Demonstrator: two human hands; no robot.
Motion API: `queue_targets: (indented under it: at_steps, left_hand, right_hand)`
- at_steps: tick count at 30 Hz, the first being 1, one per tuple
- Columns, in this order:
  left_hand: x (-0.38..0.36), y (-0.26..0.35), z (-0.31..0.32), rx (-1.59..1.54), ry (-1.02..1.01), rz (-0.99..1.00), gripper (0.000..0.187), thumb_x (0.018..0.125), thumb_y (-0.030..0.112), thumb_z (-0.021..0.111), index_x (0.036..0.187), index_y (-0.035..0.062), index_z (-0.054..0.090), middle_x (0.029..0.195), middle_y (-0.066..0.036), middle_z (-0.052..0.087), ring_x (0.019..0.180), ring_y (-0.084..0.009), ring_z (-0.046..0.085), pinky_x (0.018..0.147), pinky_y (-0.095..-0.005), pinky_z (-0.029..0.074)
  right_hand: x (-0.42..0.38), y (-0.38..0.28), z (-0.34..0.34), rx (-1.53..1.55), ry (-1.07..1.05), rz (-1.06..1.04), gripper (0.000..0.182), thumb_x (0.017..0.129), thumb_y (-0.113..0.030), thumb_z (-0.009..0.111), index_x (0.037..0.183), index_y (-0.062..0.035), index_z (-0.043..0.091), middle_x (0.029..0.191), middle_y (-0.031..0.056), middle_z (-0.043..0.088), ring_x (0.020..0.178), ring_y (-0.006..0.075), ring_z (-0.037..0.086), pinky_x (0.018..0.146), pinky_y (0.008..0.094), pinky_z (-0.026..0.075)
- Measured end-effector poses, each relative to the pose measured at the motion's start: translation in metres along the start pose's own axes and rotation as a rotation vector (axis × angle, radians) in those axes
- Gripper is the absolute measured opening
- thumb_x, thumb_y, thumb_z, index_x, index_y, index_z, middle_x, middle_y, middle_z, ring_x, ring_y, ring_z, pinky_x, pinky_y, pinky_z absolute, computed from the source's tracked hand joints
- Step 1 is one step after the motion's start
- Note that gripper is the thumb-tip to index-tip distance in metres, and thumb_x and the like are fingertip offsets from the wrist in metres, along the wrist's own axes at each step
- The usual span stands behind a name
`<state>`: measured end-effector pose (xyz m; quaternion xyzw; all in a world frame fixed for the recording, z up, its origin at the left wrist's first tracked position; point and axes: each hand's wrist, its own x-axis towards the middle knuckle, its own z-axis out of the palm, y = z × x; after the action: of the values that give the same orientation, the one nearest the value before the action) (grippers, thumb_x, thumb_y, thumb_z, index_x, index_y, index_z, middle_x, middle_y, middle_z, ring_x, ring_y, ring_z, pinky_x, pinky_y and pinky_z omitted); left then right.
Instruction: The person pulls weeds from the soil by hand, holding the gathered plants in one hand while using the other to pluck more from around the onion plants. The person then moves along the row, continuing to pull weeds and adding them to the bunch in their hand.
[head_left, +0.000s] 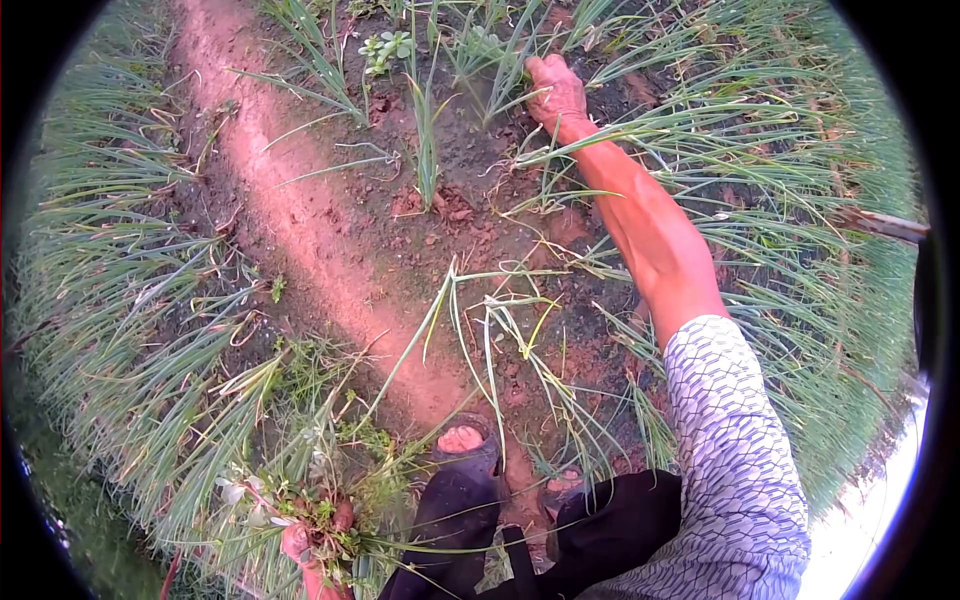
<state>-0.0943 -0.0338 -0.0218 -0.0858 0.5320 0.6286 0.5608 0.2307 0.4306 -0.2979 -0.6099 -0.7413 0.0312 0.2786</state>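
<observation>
At the lower left, my left hand (298,543) is closed round a bunch of pulled weeds (345,455) with feathery green leaves and pale roots. My right arm stretches forward, and my right hand (556,92) is low to the soil among green onion plants (485,85). Its fingers are curled shut, and leaves and the back of the hand hide what they grip. Left of it stands another onion plant (427,140), upright in loose soil. A small broad-leaved weed (385,50) grows further to the left.
A strip of bare reddish soil (290,215) runs between dense onion rows (130,250) on the left and more onion rows (790,190) on the right. Bent onion leaves (500,310) lie in front of my feet (460,440). A stick-like object (885,225) juts in at the right edge.
</observation>
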Motion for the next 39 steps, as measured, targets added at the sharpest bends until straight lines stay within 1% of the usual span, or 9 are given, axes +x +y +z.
queue_targets:
  at_steps: [9,11,13,16,19,23,26,33,39]
  left_hand:
    - [-0.002,0.002,-0.013,0.027,0.05,0.069,0.044,0.063,0.012,0.063,0.106,0.0084,0.055,0.104,-0.012,0.057,0.071,-0.0188,0.051,0.053,-0.0263,0.039]
    - [-0.002,0.005,-0.032,0.078,0.064,0.018,0.052,0.064,0.014,0.065,0.113,0.011,0.05,0.108,-0.012,0.055,0.072,-0.0189,0.051,0.054,-0.0278,0.038]
    - [-0.001,0.012,-0.062,0.131,0.077,-0.034,0.06,0.065,0.016,0.067,0.121,0.0137,0.046,0.112,-0.011,0.053,0.073,-0.019,0.052,0.055,-0.0293,0.038]
    - [0.003,0.015,-0.06,0.199,0.013,-0.073,0.062,0.065,0.016,0.068,0.122,0.0136,0.045,0.11,-0.01,0.053,0.076,-0.0181,0.052,0.055,-0.0291,0.038]
    - [0.004,0.01,-0.024,0.199,-0.118,-0.039,0.049,0.064,0.012,0.064,0.111,0.0082,0.052,0.099,-0.009,0.056,0.079,-0.0159,0.051,0.054,-0.0258,0.038]
    - [0.001,0.0,0.014,0.098,-0.074,0.004,0.05,0.064,0.012,0.065,0.112,0.0082,0.051,0.098,-0.009,0.055,0.077,-0.0157,0.051,0.054,-0.0256,0.038]
    - [0.0,-0.001,0.017,0.071,-0.072,0.009,0.052,0.064,0.012,0.065,0.113,0.0085,0.049,0.098,-0.009,0.055,0.075,-0.0161,0.05,0.053,-0.0257,0.038]
    - [0.001,0.009,-0.029,0.011,0.022,0.027,0.054,0.064,0.012,0.066,0.114,0.009,0.049,0.099,-0.011,0.056,0.073,-0.0184,0.05,0.054,-0.0272,0.038]
    - [0.002,0.003,0.0,0.004,-0.074,0.014,0.048,0.064,0.01,0.064,0.111,0.0118,0.054,0.107,-0.016,0.058,0.072,-0.0198,0.051,0.055,-0.029,0.039]
  right_hand:
    - [-0.004,0.025,0.018,0.152,0.281,0.133,0.015,0.071,-0.011,0.061,0.086,-0.0084,0.058,0.084,0.0171,0.058,0.07,0.0363,0.057,0.064,0.0428,0.049]
    - [-0.008,0.002,0.0,1.079,0.349,0.514,0.015,0.086,-0.008,0.058,0.099,-0.0017,0.055,0.078,0.0064,0.06,0.061,0.0166,0.062,0.049,0.0306,0.048]
    - [-0.012,-0.003,-0.011,1.286,0.362,0.68,0.02,0.084,-0.001,0.056,0.104,-0.0018,0.054,0.082,0.0071,0.061,0.061,0.0168,0.062,0.048,0.0279,0.047]
    - [-0.012,0.001,-0.017,1.268,0.359,0.606,0.019,0.08,0.0,0.057,0.099,-0.0008,0.055,0.086,0.0065,0.061,0.055,0.0155,0.06,0.047,0.0252,0.048]
    - [-0.009,-0.01,-0.042,1.209,0.062,0.569,0.015,0.077,-0.007,0.064,0.09,-0.0026,0.06,0.076,0.0041,0.062,0.054,0.0134,0.058,0.047,0.0251,0.046]
    - [0.006,0.009,-0.01,0.589,-0.288,0.448,0.032,0.069,-0.025,0.07,0.091,-0.0018,0.065,0.069,0.0094,0.064,0.055,0.0154,0.059,0.05,0.0289,0.047]
    - [0.007,-0.014,-0.022,0.382,-0.102,0.364,0.031,0.072,-0.03,0.063,0.086,-0.0027,0.065,0.072,0.0108,0.065,0.059,0.0216,0.06,0.056,0.0333,0.047]
    - [0.006,-0.032,-0.009,0.184,-0.06,0.444,0.022,0.071,-0.025,0.059,0.088,-0.0122,0.065,0.076,0.0176,0.063,0.073,0.0355,0.061,0.061,0.0416,0.049]
    - [0.014,-0.023,0.001,0.176,-0.165,0.424,0.029,0.068,-0.027,0.062,0.093,-0.0128,0.065,0.079,0.0165,0.063,0.07,0.0348,0.061,0.062,0.0406,0.049]
